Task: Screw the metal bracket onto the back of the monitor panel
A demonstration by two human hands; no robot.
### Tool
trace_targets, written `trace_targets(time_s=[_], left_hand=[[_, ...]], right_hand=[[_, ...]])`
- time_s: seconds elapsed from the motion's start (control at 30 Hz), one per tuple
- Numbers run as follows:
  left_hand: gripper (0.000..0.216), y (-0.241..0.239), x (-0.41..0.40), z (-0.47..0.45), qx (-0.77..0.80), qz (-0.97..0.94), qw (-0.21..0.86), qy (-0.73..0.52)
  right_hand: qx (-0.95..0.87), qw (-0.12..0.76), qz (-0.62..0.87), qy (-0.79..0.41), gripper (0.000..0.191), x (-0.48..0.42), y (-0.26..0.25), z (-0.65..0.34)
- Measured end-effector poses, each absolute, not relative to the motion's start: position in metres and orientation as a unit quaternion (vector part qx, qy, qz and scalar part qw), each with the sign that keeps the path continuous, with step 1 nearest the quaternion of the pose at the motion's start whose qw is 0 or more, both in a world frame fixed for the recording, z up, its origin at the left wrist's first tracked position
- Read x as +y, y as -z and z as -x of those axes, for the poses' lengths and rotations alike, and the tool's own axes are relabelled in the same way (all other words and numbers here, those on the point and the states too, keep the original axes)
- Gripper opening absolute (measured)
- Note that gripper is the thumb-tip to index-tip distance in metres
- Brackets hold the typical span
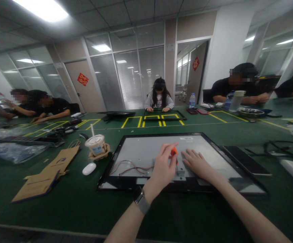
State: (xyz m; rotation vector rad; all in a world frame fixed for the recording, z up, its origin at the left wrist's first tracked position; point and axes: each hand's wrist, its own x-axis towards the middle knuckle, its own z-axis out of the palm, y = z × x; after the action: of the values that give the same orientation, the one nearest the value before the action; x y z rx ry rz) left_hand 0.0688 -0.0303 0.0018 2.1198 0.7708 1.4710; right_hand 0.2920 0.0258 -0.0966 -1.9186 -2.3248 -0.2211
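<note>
A large flat display panel (141,146), grey in the middle with a black frame, lies in front of me on the green table. My left hand (163,165) is closed around the orange handle of a screwdriver (174,151), held upright. The shaft points down at a small metal bracket (181,174) near the panel's front edge; whether the tip sits in a screw is too small to tell. Flat on the panel, to the right of the tool, rests my right hand (195,162) with its fingers stretched out. Thin wires (133,168) curl across the panel left of my left hand.
Left of the panel stand a lidded drink cup (96,145), a white computer mouse (89,168) and a paper bag (56,165). A black slab (246,159) and cables lie to the right. Across the table a person (159,96) handles a black frame (165,115); other people sit around.
</note>
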Motion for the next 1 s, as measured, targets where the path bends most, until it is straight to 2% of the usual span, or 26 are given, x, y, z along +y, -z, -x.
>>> trace_targets(time_s=[0.13, 0.27, 0.43, 0.6, 0.87, 1.0], left_hand=[[0.033, -0.017, -0.025, -0.079, 0.246, -0.796, 0.233, -0.502], [0.015, -0.015, -0.012, -0.081, 0.256, -0.763, 0.222, -0.550], [0.028, -0.001, -0.004, -0.068, 0.287, -0.727, 0.245, -0.573], [0.029, 0.001, -0.007, -0.063, 0.276, -0.706, 0.305, -0.576], [0.028, 0.005, -0.009, -0.069, 0.297, -0.710, 0.256, -0.585], [0.027, 0.004, -0.015, -0.071, 0.305, -0.704, 0.264, -0.584]], right_hand=[[-0.770, 0.069, 0.629, 0.080, 0.055, 0.028, 0.101, -0.293], [-0.771, 0.074, 0.628, 0.077, 0.054, 0.027, 0.101, -0.294], [-0.769, 0.061, 0.632, 0.072, 0.055, 0.024, 0.095, -0.292], [-0.769, 0.058, 0.634, 0.059, 0.055, 0.023, 0.091, -0.292], [-0.768, 0.068, 0.635, 0.056, 0.055, 0.025, 0.096, -0.294], [-0.767, 0.069, 0.635, 0.062, 0.055, 0.026, 0.099, -0.295]])
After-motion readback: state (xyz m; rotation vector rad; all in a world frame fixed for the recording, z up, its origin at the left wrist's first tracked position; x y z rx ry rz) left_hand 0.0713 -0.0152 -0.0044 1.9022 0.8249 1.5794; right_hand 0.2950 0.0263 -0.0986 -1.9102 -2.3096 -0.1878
